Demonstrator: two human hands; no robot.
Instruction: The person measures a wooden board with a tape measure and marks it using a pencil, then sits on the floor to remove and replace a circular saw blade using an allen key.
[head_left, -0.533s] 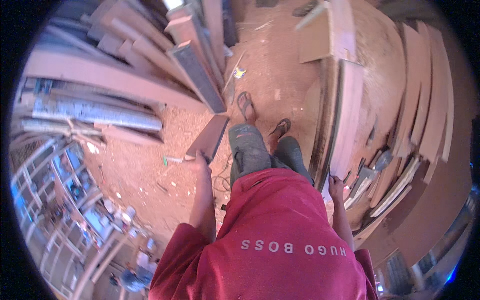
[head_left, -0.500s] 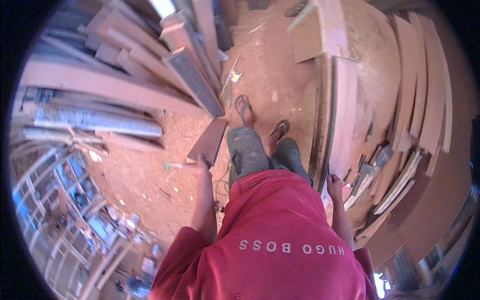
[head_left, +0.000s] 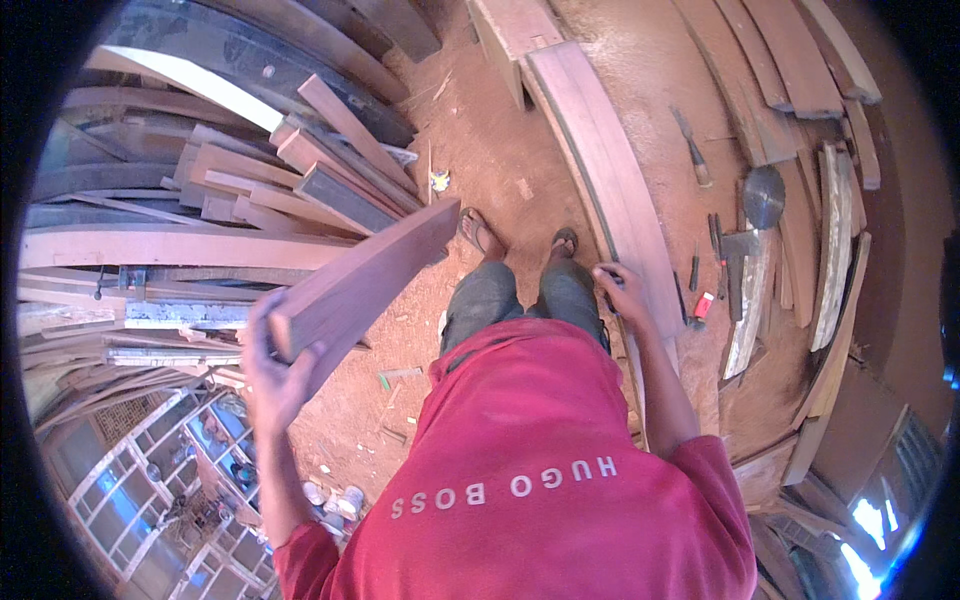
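Observation:
My left hand (head_left: 275, 355) is closed round the near end of a reddish-brown wooden board (head_left: 375, 265), which is raised on a slant at my left side, its far end above my sandalled feet. My right hand (head_left: 625, 295) is curled at the inner edge of a long pale-pink plank (head_left: 600, 125) lying along my right. What my right fingers hold, if anything, is too small to make out. Beside this plank are several dark hand tools (head_left: 715, 245), a small red object (head_left: 703, 305) and a round metal disc (head_left: 764, 198).
A dense stack of boards and beams (head_left: 180, 245) fills the left. More boards (head_left: 830, 250) lie along the right. Small offcuts and a blue-and-yellow item (head_left: 440, 180) are on the sawdust floor (head_left: 500, 160). Pale lattice frames (head_left: 150, 475) stand at the lower left.
My left hand has lifted the board up and leftward, closer to the camera. My right hand has moved forward along the plank. The view has turned, shifting the surroundings.

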